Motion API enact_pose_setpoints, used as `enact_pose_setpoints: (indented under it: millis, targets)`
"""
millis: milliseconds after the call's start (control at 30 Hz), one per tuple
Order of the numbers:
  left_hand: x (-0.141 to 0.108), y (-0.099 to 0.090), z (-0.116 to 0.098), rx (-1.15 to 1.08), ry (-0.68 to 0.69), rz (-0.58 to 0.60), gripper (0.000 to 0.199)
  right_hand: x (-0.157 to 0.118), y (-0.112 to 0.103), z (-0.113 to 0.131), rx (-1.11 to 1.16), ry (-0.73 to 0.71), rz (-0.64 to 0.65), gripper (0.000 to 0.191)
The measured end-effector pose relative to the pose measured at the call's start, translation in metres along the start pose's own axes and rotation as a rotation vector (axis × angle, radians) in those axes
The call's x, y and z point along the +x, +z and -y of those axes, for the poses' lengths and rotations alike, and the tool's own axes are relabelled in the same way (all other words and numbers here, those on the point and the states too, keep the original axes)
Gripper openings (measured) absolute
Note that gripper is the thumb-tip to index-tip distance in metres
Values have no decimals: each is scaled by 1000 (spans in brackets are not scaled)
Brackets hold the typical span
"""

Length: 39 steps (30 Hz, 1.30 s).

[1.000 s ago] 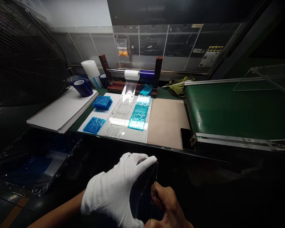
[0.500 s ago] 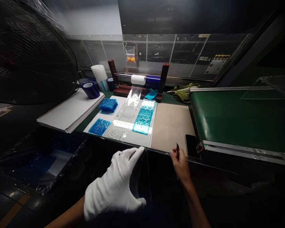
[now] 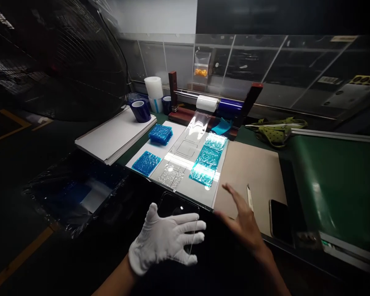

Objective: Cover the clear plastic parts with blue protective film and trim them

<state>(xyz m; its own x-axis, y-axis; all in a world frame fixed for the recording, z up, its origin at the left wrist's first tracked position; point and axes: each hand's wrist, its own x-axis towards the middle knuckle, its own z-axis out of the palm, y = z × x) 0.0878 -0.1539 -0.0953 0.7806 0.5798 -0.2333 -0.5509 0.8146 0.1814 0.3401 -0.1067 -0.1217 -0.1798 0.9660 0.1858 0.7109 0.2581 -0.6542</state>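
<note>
A plate is borne on the gloved left hand; the bare right hand is held open.

In the head view, the plate is supported at 6 o'clock on an upturned palm with fingers spread. Between 4 and 5 o'clock the right hand is blurred; a blade is seen just beside it, any contact unclear. At 4 o'clock a phone is laid by a tan board. A white roll at 1 o'clock and a blue roll at 2 are carried by a stand.
</note>
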Motion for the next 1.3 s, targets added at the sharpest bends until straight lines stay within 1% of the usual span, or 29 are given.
enact_pose_setpoints:
  millis: [67, 100, 167, 200, 233, 267, 300, 333, 367, 433, 467, 500, 533, 600, 667, 733, 800, 867, 900, 933, 1000, 1067, 1100, 1133, 1200, 1300]
  targets:
    - [4, -4, -7, -4, 6, -7, 124, -4, 2, 44, -12, -188, 66, 85]
    - [6, -4, -11, 4, 11, -12, 124, -4, 5, 61, -30, -258, 99, 92]
    - [9, -3, -20, 54, 28, -45, 123, 0, 12, 82, -66, -344, 135, 102]
    - [10, -1, -24, 126, 37, -94, 122, 4, 16, 87, -76, -361, 142, 104]
    - [11, 1, -30, 227, 48, -171, 119, 8, 20, 90, -85, -364, 138, 105]
    - [13, 3, -35, 329, 60, -262, 112, 11, 24, 90, -95, -360, 124, 106]
    - [14, 4, -41, 456, 91, -389, 104, 15, 29, 90, -109, -352, 106, 107]
    - [16, 4, -47, 618, 142, -557, 99, 18, 34, 89, -126, -339, 92, 107]
    - [19, 3, -53, 815, 206, -752, 99, 21, 39, 88, -148, -325, 81, 107]
    - [26, -2, -64, 1280, 340, -1129, 111, 27, 53, 88, -191, -299, 66, 107]
    - [31, -5, -69, 1528, 377, -1275, 117, 30, 61, 88, -208, -289, 63, 106]
    - [35, -7, -73, 1735, 388, -1374, 120, 34, 69, 89, -222, -277, 61, 106]
    - [39, -9, -78, 1874, 377, -1418, 123, 38, 76, 91, -234, -268, 63, 105]
    - [45, -10, -85, 2025, 346, -1471, 120, 48, 91, 94, -255, -252, 82, 103]
    - [50, -11, -91, 2089, 321, -1501, 111, 57, 102, 96, -275, -241, 107, 101]
    - [54, -15, -96, 2114, 314, -1490, 98, 65, 111, 96, -292, -231, 115, 100]
    - [59, -24, -101, 2107, 318, -1476, 82, 71, 117, 95, -301, -225, 103, 101]
    - [64, -34, -106, 2073, 368, -1453, 71, 77, 123, 92, -303, -230, 87, 99]
    - [66, -38, -108, 2062, 401, -1440, 69, 80, 125, 89, -302, -236, 80, 98]
    - [68, -41, -111, 2059, 436, -1423, 72, 85, 128, 85, -298, -244, 77, 96]
    - [69, -44, -117, 2063, 480, -1417, 89, 98, 132, 74, -294, -265, 73, 93]
    - [64, -46, -122, 2085, 509, -1456, 113, 116, 136, 58, -303, -292, 67, 92]
    - [59, -49, -124, 2089, 527, -1492, 121, 127, 139, 48, -318, -296, 60, 92]
    - [54, -53, -125, 2093, 534, -1533, 125, 139, 142, 38, -341, -291, 49, 92]
    - [40, -66, -124, 2111, 516, -1603, 126, 162, 148, 18, -400, -269, 32, 93]
    - [22, -88, -117, 2150, 423, -1663, 122, 190, 160, -9, -476, -266, 41, 94]
